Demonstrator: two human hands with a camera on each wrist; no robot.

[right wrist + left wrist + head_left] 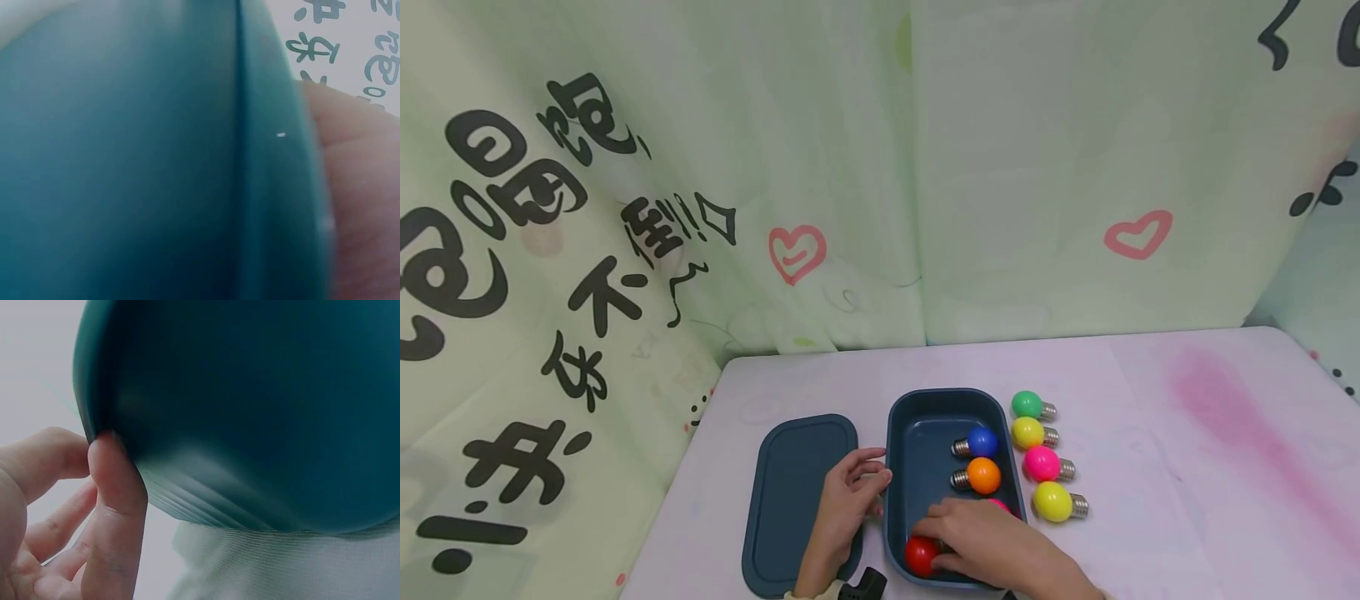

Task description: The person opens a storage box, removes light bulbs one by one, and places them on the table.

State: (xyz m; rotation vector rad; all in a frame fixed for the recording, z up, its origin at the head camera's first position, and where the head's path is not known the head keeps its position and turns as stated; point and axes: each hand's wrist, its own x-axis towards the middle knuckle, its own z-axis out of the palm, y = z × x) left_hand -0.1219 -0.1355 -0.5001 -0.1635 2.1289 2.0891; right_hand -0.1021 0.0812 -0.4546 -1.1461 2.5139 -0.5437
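We hold our left grip (847, 498) in a pinch, thumb opposite the fingers; our right grip (981, 537) is back upward, fingers curled.

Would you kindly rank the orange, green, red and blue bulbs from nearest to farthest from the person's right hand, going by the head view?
1. Red bulb: in the grip of the right hand.
2. Orange bulb: inside the tray, just beyond the hand.
3. Blue bulb: inside, beyond the orange one.
4. Green bulb: outside, right of the tray's far end.
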